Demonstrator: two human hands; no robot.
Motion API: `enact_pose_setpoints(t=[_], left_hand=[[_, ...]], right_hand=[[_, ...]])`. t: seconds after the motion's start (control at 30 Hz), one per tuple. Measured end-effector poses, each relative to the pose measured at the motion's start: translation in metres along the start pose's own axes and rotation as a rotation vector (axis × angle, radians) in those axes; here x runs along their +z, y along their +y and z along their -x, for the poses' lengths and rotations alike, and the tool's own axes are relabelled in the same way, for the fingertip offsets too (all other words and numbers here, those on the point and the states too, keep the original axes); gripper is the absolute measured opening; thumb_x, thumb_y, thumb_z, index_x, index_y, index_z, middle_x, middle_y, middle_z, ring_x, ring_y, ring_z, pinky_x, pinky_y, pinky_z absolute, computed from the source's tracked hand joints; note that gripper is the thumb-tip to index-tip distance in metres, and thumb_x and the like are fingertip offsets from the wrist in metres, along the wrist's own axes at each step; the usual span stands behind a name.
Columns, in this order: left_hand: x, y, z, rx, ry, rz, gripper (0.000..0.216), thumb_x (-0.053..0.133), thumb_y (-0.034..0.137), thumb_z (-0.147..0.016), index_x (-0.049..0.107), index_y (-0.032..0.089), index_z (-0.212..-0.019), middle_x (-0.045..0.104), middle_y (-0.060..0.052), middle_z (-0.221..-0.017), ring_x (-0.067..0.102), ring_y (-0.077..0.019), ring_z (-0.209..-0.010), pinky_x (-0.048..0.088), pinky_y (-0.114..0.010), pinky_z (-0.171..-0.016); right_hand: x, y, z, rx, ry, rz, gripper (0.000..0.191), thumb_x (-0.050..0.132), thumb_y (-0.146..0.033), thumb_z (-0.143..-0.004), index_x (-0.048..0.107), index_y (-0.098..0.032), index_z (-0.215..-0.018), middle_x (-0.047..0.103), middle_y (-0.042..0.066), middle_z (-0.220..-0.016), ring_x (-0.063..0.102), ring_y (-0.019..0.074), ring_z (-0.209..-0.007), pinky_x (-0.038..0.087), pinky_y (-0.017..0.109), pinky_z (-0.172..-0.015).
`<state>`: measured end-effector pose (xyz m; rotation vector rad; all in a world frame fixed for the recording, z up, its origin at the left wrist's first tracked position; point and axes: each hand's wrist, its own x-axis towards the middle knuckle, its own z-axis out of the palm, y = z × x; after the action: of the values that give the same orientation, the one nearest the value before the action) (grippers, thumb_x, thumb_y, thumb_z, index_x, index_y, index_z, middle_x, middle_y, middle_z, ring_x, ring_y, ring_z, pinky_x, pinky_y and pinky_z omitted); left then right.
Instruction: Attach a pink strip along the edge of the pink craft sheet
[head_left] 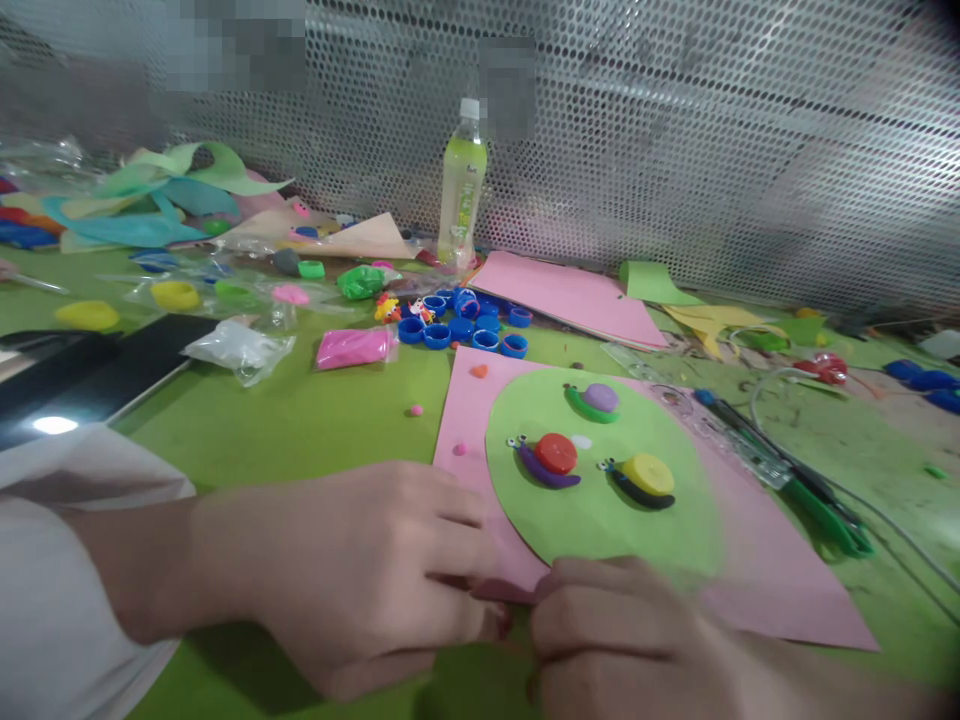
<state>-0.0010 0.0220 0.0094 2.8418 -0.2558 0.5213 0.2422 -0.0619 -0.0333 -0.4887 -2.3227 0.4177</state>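
Pinching a small dark-red lump of clay (501, 592) at the near edge of the pink sheet (765, 570), left hand (375, 580) and right hand (622, 640) both close fingertips on it — soft, light, probably easily squashed — best held gently by its ends.

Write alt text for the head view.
Two hands, left hand and right hand, meet at the near edge of a pink sheet bearing a green oval with three bottle-cap snails; blue caps and a bottle sit behind.
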Motion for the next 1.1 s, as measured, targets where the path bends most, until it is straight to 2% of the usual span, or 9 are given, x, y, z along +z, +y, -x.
enact_pose_setpoints(t=[0.13,0.23,0.37,0.53,0.6,0.7,0.8,0.93,1.1], left_hand=[[0.0,0.001,0.001,0.01,-0.013,0.02,0.028,0.056,0.004,-0.092,0.079,0.006,-0.108,0.067,-0.008,-0.084,0.059,-0.0253,-0.073,0.059,-0.043,-0.074],[-0.002,0.002,0.001,0.022,-0.004,0.021,0.034,0.048,0.002,-0.093,0.079,0.004,-0.107,0.069,-0.009,-0.085,0.06,-0.0249,-0.074,0.06,-0.042,-0.074],[-0.004,0.008,0.001,0.045,-0.057,-0.059,0.021,0.06,0.015,-0.081,0.08,0.011,-0.085,0.06,-0.004,-0.067,0.051,-0.0228,-0.061,0.049,-0.042,-0.053],[0.003,0.022,0.013,-0.022,0.032,-0.194,0.013,0.067,0.011,-0.09,0.078,0.016,-0.093,0.063,0.002,-0.065,0.061,-0.0187,-0.061,0.052,-0.038,-0.057],[0.006,0.024,0.014,-0.051,0.06,-0.204,0.013,0.067,0.01,-0.092,0.074,0.018,-0.086,0.061,0.003,-0.063,0.058,-0.0187,-0.058,0.048,-0.039,-0.052],[0.007,0.024,0.012,-0.051,-0.014,-0.209,0.008,0.072,0.014,-0.092,0.074,0.018,-0.085,0.059,0.003,-0.061,0.053,-0.0198,-0.055,0.038,-0.041,-0.045],[0.007,0.023,0.008,-0.076,-0.08,-0.231,0.013,0.084,0.016,-0.076,0.075,0.018,-0.085,0.062,0.003,-0.063,0.054,-0.0206,-0.057,0.037,-0.041,-0.045],[0.006,0.023,0.008,-0.114,-0.035,-0.224,0.028,0.082,0.009,-0.062,0.075,0.016,-0.088,0.06,0.003,-0.064,0.049,-0.0197,-0.055,0.035,-0.041,-0.046],[0.008,0.021,0.011,-0.095,-0.035,-0.206,0.015,0.076,0.009,-0.07,0.067,0.019,-0.078,0.053,0.004,-0.061,0.042,-0.0193,-0.054,0.029,-0.041,-0.046]], right_hand=[[-0.007,-0.001,-0.003,0.069,-0.174,0.088,0.025,0.067,-0.044,-0.114,0.072,-0.022,-0.105,0.068,0.009,-0.097,0.062,0.0204,-0.078,0.057,0.029,-0.066],[-0.015,-0.004,-0.007,0.113,-0.112,0.072,0.026,0.068,-0.047,-0.112,0.073,-0.022,-0.109,0.069,0.011,-0.099,0.064,0.0222,-0.081,0.06,0.031,-0.068],[-0.02,-0.01,-0.005,0.182,-0.009,0.004,0.023,0.068,-0.044,-0.113,0.071,-0.022,-0.117,0.07,0.011,-0.098,0.067,0.0232,-0.081,0.062,0.031,-0.067],[-0.018,-0.019,0.003,0.283,0.119,-0.153,0.016,0.048,-0.025,-0.121,0.06,-0.022,-0.13,0.07,0.009,-0.1,0.07,0.0192,-0.081,0.061,0.028,-0.07],[-0.017,-0.022,0.005,0.321,0.119,-0.194,0.018,0.041,-0.026,-0.123,0.058,-0.022,-0.127,0.068,0.006,-0.098,0.068,0.0163,-0.08,0.06,0.026,-0.072],[-0.016,-0.023,0.004,0.351,0.129,-0.152,0.02,0.048,-0.038,-0.121,0.061,-0.023,-0.116,0.066,0.004,-0.09,0.066,0.0181,-0.075,0.059,0.026,-0.066],[-0.016,-0.022,-0.002,0.314,0.085,-0.059,0.026,0.063,-0.047,-0.115,0.067,-0.022,-0.111,0.066,0.007,-0.089,0.066,0.0223,-0.075,0.06,0.03,-0.063],[-0.015,-0.02,-0.01,0.235,-0.035,0.09,0.033,0.067,-0.055,-0.111,0.07,-0.022,-0.106,0.067,0.009,-0.091,0.066,0.0239,-0.078,0.062,0.032,-0.065],[-0.015,-0.021,-0.01,0.194,-0.122,0.152,0.033,0.066,-0.054,-0.113,0.07,-0.023,-0.105,0.067,0.008,-0.091,0.065,0.0236,-0.078,0.061,0.032,-0.066]])
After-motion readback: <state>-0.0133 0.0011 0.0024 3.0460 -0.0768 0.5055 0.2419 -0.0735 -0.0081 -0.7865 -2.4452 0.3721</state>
